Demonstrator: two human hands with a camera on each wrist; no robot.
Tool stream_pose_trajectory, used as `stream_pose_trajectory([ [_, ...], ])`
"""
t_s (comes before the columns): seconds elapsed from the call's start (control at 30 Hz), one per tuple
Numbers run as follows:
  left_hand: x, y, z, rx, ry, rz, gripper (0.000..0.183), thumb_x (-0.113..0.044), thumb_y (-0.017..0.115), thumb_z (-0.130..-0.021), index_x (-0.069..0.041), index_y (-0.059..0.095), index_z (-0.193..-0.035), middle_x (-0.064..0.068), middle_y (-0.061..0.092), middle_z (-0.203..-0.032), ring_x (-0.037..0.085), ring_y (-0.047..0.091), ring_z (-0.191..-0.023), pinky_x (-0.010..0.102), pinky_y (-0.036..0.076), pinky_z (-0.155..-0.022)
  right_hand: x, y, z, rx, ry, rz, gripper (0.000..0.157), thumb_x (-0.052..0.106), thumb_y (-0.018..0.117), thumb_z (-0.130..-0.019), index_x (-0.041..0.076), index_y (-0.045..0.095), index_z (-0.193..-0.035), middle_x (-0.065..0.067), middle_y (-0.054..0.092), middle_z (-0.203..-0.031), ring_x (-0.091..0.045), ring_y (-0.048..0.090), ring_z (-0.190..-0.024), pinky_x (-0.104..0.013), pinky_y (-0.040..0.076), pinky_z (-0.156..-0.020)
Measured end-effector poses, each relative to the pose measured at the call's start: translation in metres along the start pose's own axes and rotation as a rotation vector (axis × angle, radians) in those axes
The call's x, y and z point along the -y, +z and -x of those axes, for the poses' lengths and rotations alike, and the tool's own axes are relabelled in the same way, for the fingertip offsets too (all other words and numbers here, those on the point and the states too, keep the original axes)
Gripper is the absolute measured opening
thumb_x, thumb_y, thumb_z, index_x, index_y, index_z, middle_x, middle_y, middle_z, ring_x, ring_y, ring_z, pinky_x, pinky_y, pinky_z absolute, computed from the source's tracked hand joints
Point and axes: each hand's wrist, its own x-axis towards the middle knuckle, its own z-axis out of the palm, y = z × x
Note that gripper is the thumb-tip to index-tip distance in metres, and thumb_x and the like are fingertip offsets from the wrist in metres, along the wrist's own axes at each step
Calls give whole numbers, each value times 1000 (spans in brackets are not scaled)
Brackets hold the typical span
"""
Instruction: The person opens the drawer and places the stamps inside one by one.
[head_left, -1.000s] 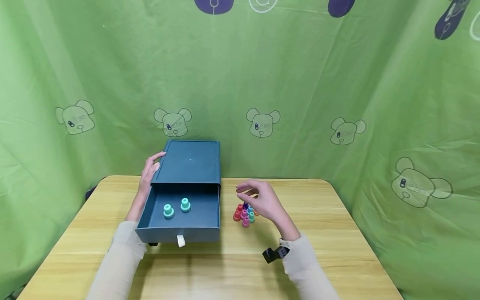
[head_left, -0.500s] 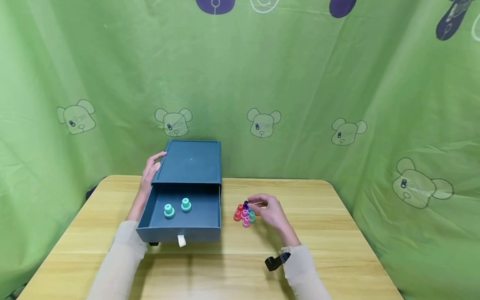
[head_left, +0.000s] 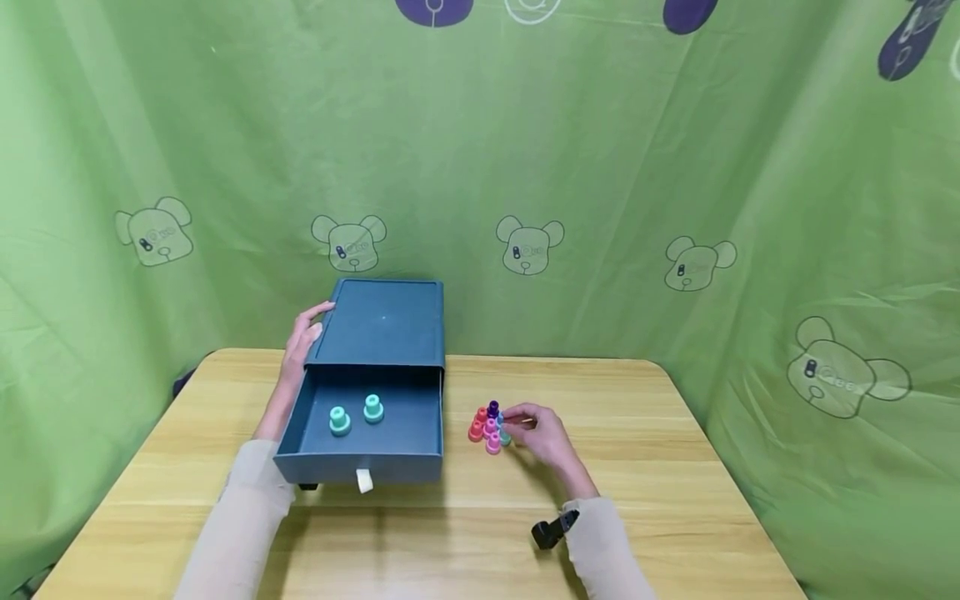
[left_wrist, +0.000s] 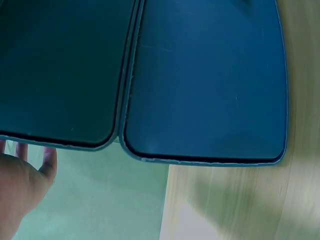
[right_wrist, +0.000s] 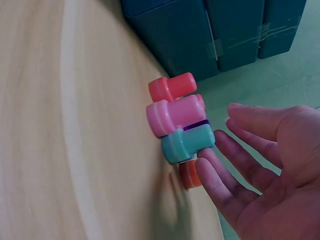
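My left hand (head_left: 298, 342) rests against the left side of a dark blue drawer box (head_left: 384, 321), its fingertips at the top edge. The drawer (head_left: 315, 467) is pulled out and holds two mint-green stepped toy pegs, one left (head_left: 340, 423) and one right (head_left: 373, 410). My right hand (head_left: 546, 435) hovers at a cluster of similar pegs on the table, thumb and fingers apart. In the right wrist view its fingertips come right up to a teal peg (right_wrist: 189, 142), beside a pink peg (right_wrist: 176, 115), a red peg (right_wrist: 172, 86) and an orange peg (right_wrist: 190, 174). A dark purple peg (head_left: 492, 409) stands behind.
The wooden table (head_left: 637, 467) reaches back to a green curtain (head_left: 600, 150) printed with bear heads. A white pull tab (head_left: 364, 481) hangs on the drawer front. The peg cluster stands a little right of the drawer.
My right hand has come down from above the pegs and shifted slightly right and nearer, to the cluster's right side. The left hand, drawer and pegs keep their places.
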Motion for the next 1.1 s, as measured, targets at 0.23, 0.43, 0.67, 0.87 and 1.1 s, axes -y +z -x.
stream_pose_trajectory([
  [0.23,2,0,-2,1,2,0,51,-12,36,-103,12,46,-147,28,39,-157,14,34,-143,21,21,-114,-5,2,-2,-16,-7,61,26,2,76,-90,2,74,-115,-12,74,-106,-19,68,-89,-44,59,-85],
  [0.43,3,0,-3,1,5,-2,51,-12,36,-103,12,46,-147,28,39,-157,14,34,-143,21,20,-114,-5,3,-3,-24,-7,90,26,2,77,-88,3,75,-114,-10,74,-103,-18,68,-88,-41,59,-83],
  [0.67,2,0,-2,2,-3,-4,51,-12,36,-104,12,45,-147,28,38,-157,17,32,-145,20,21,-114,-10,4,-5,-26,0,109,23,0,77,-87,4,76,-110,-10,74,-99,-21,68,-86,-37,59,-75],
  [0.87,0,1,0,4,-27,8,50,-13,36,-105,10,45,-148,25,38,-159,23,31,-147,20,20,-114,-11,4,-5,-27,8,114,22,-1,77,-87,5,76,-108,-9,73,-96,-23,67,-85,-35,59,-74],
  [1.1,-1,0,0,5,-21,-3,51,-13,36,-104,11,45,-148,26,38,-158,25,30,-147,22,20,-115,-6,0,-2,-45,-15,135,21,2,77,-88,6,77,-108,-7,73,-97,-22,65,-86,-35,57,-76],
])
